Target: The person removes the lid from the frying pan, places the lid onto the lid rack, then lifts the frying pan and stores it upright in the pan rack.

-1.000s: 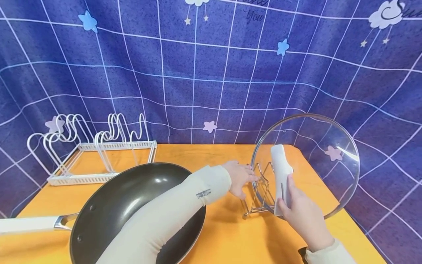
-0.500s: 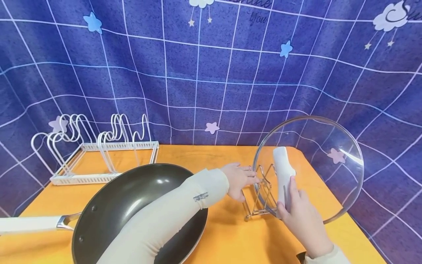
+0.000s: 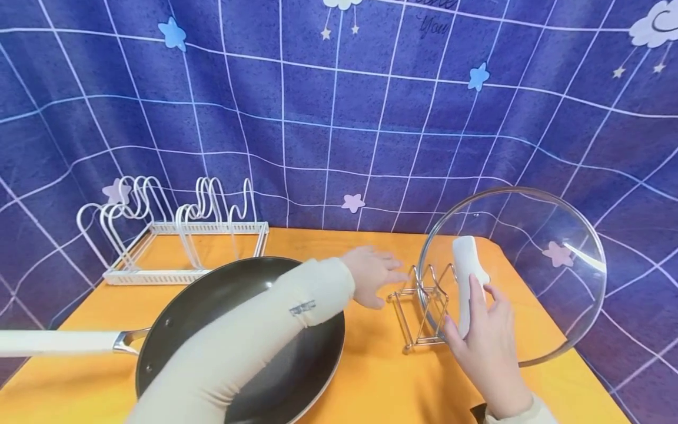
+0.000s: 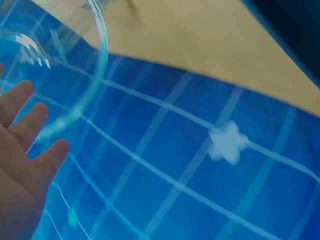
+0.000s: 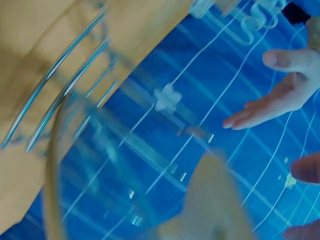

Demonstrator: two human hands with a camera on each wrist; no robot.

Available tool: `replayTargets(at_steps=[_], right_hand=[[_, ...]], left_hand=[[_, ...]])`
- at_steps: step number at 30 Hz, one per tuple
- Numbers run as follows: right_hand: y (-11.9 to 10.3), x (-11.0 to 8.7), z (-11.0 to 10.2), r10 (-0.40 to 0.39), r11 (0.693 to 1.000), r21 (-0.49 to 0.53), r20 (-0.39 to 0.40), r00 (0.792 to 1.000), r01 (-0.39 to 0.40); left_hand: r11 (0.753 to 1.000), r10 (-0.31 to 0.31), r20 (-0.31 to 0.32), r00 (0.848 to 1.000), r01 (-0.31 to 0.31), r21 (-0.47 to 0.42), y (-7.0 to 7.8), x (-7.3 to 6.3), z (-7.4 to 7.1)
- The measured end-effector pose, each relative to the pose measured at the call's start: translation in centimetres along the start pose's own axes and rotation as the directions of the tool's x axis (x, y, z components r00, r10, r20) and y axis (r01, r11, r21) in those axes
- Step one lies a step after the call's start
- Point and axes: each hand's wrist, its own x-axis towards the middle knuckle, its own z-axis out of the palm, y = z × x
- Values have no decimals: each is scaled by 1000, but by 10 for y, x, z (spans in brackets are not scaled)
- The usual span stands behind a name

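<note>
Head cam first: the left hand (image 3: 372,274) is out over the surface (image 3: 378,371), just beside the left end of the little wire rack (image 3: 426,340). Its fingers are straight and spread, holding nothing. The left sleeve (image 3: 254,347) cuts right across the big dark pan (image 3: 288,374), whose white pan handle (image 3: 58,343) sticks out to the left. The right hand (image 3: 487,335) is at the white grip (image 3: 468,265) of the glass lid (image 3: 529,288), thumb and index finger apart. The thumb sits by the left edge of the grip and the index finger reaches up along it. Can't tell from here if either one is really touching. The lid stands on edge toward the right of the surface, with its left part among the wires of the rack. A white stand (image 3: 159,277) with curvy loops sits behind the pan on the left, and there's a blue grid-pattern curtain (image 3: 328,153) with stars along the back.

Left wrist cam: spread fingers at the left edge, the lid's clear rim curving past them at upper left, and a dark shape (image 4: 295,25) in the top right corner, too cropped for me to call.

Right wrist cam: shiny rack wires at upper left, the left hand hanging flat at upper right, and two right-hand fingertips at the right edge, apart from each other. There's a blurry tan pointed shape (image 5: 215,195) at bottom centre, clear of those fingertips in this view; could be the grip, too blurred to be sure.
</note>
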Motion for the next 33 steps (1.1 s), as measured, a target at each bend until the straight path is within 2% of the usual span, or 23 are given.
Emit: replayTargets(at_steps=[3, 6, 9, 11, 14, 18, 21, 22, 24, 27, 31, 33], right_hand=[[-9, 6, 7, -49, 997, 51, -67, 997, 52], [-18, 10, 12, -61, 991, 112, -92, 994, 71], [-26, 12, 18, -64, 983, 165, -88, 994, 78], [-31, 13, 23, -71, 975, 203, -89, 993, 88], [-35, 12, 28, -77, 967, 238, -82, 994, 94], [-41, 10, 32, -83, 962, 260, -10, 996, 83], [-49, 6, 35, -57, 963, 270, 143, 988, 17], [-52, 5, 37, -36, 962, 273, 212, 977, -24], [-60, 3, 40, 19, 952, 278, 353, 935, -125], [-73, 0, 46, 99, 915, 284, 534, 839, -288], [-86, -5, 57, 125, 864, 291, 668, 734, -412], [-91, -8, 62, 121, 835, 309, 704, 700, -456]], left_hand=[[998, -68, -9, 998, 68, 3, -20, -28, -3], [993, -119, -41, 992, 119, 6, -41, -62, 0], [988, -156, -70, 985, 156, 1, -59, -98, 7], [982, -188, -72, 980, 187, -19, -68, -123, 13], [974, -227, -65, 972, 227, -17, -78, -153, 26], [964, -265, -59, 962, 265, -9, -86, -190, 43], [953, -301, -42, 953, 300, -40, -91, -217, 56], [946, -320, -31, 947, 317, -59, -92, -225, 59], [929, -359, -4, 933, 358, -92, -96, -241, 67], [903, -413, 19, 910, 413, -121, -103, -264, 79], [865, -477, 64, 877, 481, -144, -107, -292, 94], [849, -497, 90, 863, 505, -156, -108, -304, 101]])
